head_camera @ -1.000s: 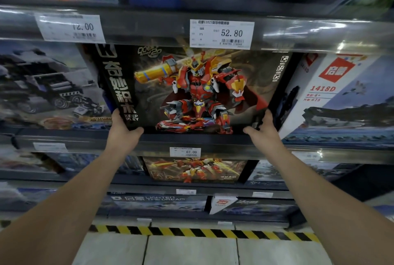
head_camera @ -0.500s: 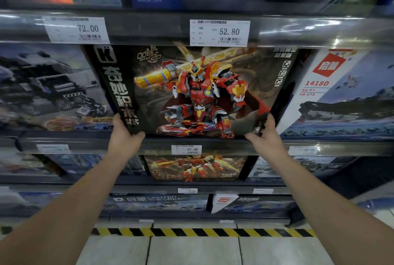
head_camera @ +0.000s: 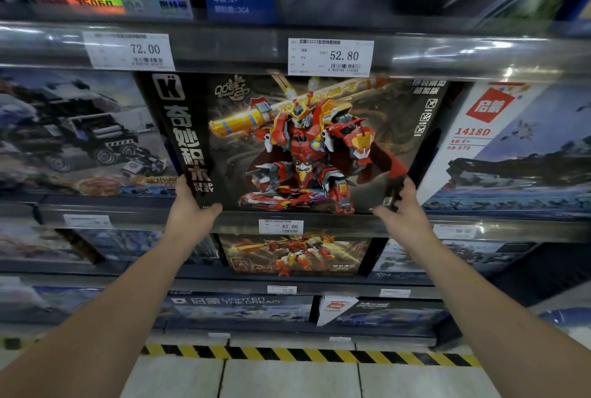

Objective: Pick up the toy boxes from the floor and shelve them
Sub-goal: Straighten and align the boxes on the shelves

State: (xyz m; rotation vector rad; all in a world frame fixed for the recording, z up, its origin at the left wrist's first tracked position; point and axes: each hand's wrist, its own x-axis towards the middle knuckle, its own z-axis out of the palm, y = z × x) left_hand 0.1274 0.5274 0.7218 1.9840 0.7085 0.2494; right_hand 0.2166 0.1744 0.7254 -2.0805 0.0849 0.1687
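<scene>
The toy box (head_camera: 297,141) has a black front printed with a red, gold and grey robot, a yellow cannon banded in blue, and white lettering down its left side. The right-hand box (head_camera: 511,148) is white with a red logo patch and red numbers over a blue-grey sea scene. The left-hand box (head_camera: 73,135) shows a black truck on hazy grey-blue. The price tag (head_camera: 331,56) is white with black digits. The floor strip (head_camera: 307,354) carries diagonal yellow and black stripes, and the near tiles (head_camera: 287,378) are pale grey.

price tag 52.80 (head_camera: 331,56) | price tag 72.00 (head_camera: 128,50) | striped floor tape (head_camera: 307,355) | floor tiles (head_camera: 287,380)
</scene>
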